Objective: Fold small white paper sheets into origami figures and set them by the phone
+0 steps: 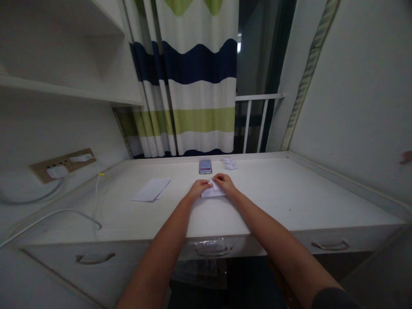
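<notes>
A partly folded sheet of white paper (212, 192) lies on the desk between my two hands, with a pointed corner at its top. My left hand (198, 189) grips its left side, thumb on top. On the other side, my right hand (224, 183) has its fingers closed on the upper right part of the same sheet. Just beyond them lies a phone (205, 166) with its screen lit. To the right of the phone rests a small folded white paper piece (229, 164), whose exact shape I cannot make out.
A stack of white paper (152, 189) lies on the desk (273, 193) to the left. Cables (64, 211) run near a wall socket strip (62, 165). Plastic bags (206, 266) hang at the middle drawer. A striped curtain (202, 94) hangs behind the desk.
</notes>
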